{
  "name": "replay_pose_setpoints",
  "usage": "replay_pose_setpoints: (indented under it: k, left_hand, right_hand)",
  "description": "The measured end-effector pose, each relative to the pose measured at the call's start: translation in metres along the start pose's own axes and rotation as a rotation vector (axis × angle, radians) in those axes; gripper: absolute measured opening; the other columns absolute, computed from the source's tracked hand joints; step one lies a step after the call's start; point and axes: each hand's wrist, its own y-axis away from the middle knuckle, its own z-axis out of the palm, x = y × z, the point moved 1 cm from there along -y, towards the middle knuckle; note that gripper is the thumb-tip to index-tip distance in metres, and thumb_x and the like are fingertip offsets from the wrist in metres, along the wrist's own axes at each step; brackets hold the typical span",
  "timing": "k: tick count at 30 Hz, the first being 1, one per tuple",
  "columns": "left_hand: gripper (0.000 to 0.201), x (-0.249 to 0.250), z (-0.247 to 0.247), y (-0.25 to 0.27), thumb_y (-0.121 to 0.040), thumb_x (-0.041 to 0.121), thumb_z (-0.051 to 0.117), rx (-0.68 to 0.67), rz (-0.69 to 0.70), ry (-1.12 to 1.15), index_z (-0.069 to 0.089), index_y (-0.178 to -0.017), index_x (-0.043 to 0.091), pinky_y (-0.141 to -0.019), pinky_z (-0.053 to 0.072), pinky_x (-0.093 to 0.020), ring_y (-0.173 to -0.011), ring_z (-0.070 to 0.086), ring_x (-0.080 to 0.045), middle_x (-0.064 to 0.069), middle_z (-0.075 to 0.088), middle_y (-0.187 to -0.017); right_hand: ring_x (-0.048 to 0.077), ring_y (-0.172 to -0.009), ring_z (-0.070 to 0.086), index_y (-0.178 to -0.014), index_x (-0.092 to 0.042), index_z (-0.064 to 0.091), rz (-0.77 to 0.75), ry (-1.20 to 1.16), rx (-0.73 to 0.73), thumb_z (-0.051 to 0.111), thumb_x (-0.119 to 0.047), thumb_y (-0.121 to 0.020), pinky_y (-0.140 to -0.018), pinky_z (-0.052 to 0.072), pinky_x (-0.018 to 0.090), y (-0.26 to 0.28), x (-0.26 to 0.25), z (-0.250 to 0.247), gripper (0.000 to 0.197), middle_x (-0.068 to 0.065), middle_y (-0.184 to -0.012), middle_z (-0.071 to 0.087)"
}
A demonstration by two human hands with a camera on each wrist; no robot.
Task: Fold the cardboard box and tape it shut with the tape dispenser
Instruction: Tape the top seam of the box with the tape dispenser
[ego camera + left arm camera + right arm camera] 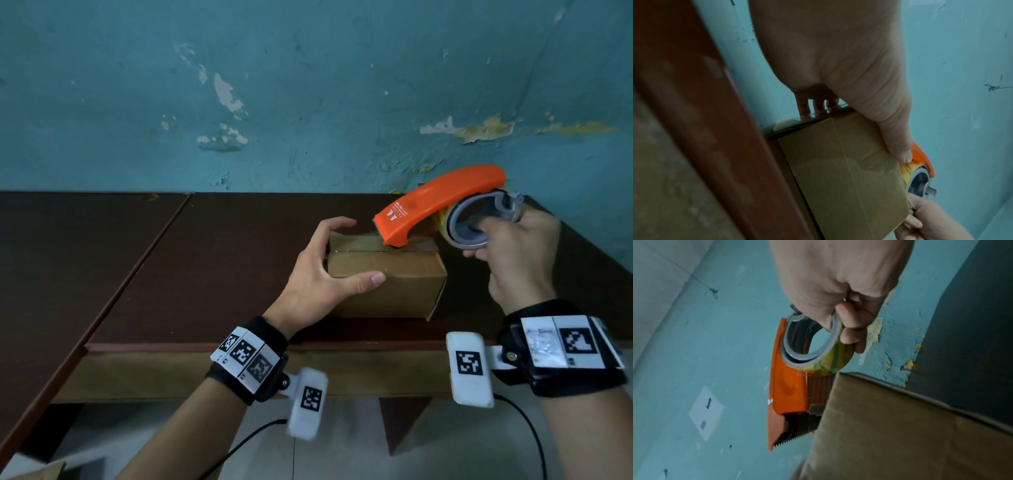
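A small brown cardboard box [394, 274] [849, 170] [900, 426] stands on the dark wooden table [222, 240], its top flaps folded down with a seam across the top. My left hand [325, 270] [838, 65] grips its left end, thumb on the near face, fingers over the far edge. My right hand [513, 253] [838, 288] holds the orange tape dispenser [442, 202] [789, 386] [920, 159] by its tape roll [818, 353]. The dispenser's front end presses on the box top near the seam. Its toothed blade [793, 440] shows in the right wrist view.
A teal wall [308, 85] with peeling paint rises right behind the table. The table's front edge [239, 346] runs just before the box, with tiled floor [342, 445] below. A second table top [68, 257] adjoins on the left.
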Motion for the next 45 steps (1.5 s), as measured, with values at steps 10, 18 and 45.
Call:
replay_pose_setpoints:
  k: [10,18,45]
  left_hand:
    - [0.074,0.000,-0.001,0.000,-0.076,0.034,0.093,-0.021,-0.014,0.014,0.053,-0.137,0.035,-0.099,0.058,-0.046,-0.113,0.068,-0.017,0.004,0.066,-0.122]
    - [0.091,-0.001,-0.001,-0.002,-0.077,0.046,0.088,-0.059,0.014,-0.068,0.046,-0.157,0.035,-0.107,0.052,-0.036,-0.118,0.063,-0.013,0.001,0.061,-0.127]
    - [0.030,0.024,-0.013,-0.026,-0.103,0.011,0.061,-0.008,-0.088,-0.240,0.069,-0.130,0.019,-0.099,0.053,-0.026,-0.116,0.063,-0.006,0.005,0.069,-0.128]
  right_hand:
    - [0.003,-0.069,0.068,-0.088,-0.030,0.062,-0.188,0.320,-0.035,0.064,-0.001,-0.092,-0.046,0.051,0.013,0.006,-0.008,-0.004,0.030,-0.006,-0.083,0.068]
    - [0.023,-0.098,0.073,-0.118,-0.012,0.071,-0.238,0.459,0.013,0.061,0.004,-0.088,-0.084,0.062,0.047,0.003,-0.010,-0.001,0.036,0.005,-0.102,0.074]
    - [0.014,-0.084,0.072,-0.102,-0.027,0.066,-0.224,0.386,0.045,0.063,0.004,-0.088,-0.079,0.063,0.042,0.010,-0.004,0.000,0.034,-0.006,-0.089,0.068]
